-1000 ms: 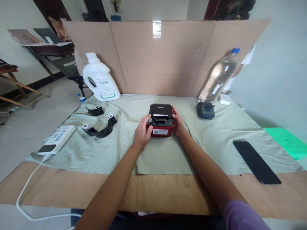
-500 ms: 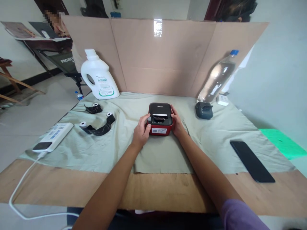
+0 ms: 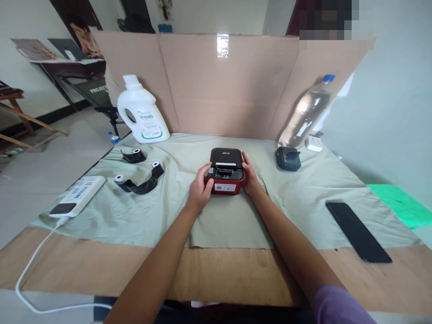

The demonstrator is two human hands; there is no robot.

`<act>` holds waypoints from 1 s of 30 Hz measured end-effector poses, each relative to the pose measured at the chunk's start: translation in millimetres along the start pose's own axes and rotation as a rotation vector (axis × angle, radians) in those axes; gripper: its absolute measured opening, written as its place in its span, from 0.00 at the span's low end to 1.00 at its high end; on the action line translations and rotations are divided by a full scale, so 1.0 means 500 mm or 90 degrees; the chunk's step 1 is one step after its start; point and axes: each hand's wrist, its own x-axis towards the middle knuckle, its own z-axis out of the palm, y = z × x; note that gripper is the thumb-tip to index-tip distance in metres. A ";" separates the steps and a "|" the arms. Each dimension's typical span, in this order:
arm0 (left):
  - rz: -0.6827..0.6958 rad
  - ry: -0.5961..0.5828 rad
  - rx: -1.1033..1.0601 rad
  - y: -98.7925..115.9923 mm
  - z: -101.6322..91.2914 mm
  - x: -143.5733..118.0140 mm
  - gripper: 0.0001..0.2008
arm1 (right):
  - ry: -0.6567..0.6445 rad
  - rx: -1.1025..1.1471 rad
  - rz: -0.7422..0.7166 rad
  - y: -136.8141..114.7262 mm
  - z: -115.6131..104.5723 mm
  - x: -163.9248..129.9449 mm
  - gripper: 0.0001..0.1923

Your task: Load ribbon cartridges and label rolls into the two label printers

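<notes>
Label printer (image 3: pixel 226 171) held from both sides at the middle of the cloth-covered table (image 3: pixel 303 198).

The small red-and-black printer sits on the grey-green cloth, well in front of the cardboard screen (image 3: pixel 229 85). The left hand (image 3: pixel 200 189) cups its left side, fingers curled around the body and thumb up near the front slot; the right hand (image 3: pixel 249 176) presses flat against its right side, fingers lightly bent along the casing. Both hands touch the printer and neither holds anything else. By the look of it, the step in hand is steadying the unit at its top cover; any further move would call for a firm two-sided hold so the body does not slide on the cloth. Two black-wrapped paper rolls (image 3: pixel 140 180) lie to the left, a dark phone (image 3: pixel 358 231) near right, a second small printer (image 3: pixel 288 158) far right.
</notes>
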 end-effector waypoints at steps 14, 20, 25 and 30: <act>-0.044 0.005 0.018 0.003 -0.006 -0.007 0.24 | 0.025 -0.016 -0.030 0.007 -0.001 0.004 0.32; -0.031 -0.011 -0.005 0.004 -0.008 -0.004 0.25 | 0.015 -0.021 -0.037 0.007 -0.004 0.004 0.30; 0.030 -0.002 -0.005 0.002 -0.007 0.002 0.23 | 0.013 -0.029 -0.034 0.011 -0.008 0.005 0.30; -0.027 -0.026 -0.085 0.006 0.001 0.004 0.27 | 0.007 -0.106 -0.060 0.008 -0.005 -0.017 0.33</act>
